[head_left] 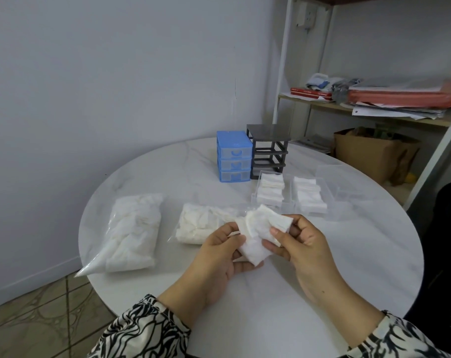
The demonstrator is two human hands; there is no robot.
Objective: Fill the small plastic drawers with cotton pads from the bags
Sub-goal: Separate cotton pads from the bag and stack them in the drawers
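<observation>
I've got a bunch of cotton pads (258, 233) pinched btwn both hands over the table (361, 254): left hand (219, 257) fingers curled under, right hand (300, 244) thumb and fingers curled on top. Two clear drawers (291, 193) w/ stacked pads sit just behind; bags (134, 231) lie left. No legible writing anywhere.

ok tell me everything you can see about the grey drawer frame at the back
The grey drawer frame stands upright on the white table, right beside the blue drawer unit, though contact is unclear. It looks like dark plastic, with a flat glossy top and three open slots, all drawers out. Clear drawers of cotton pads lie before it.
</observation>
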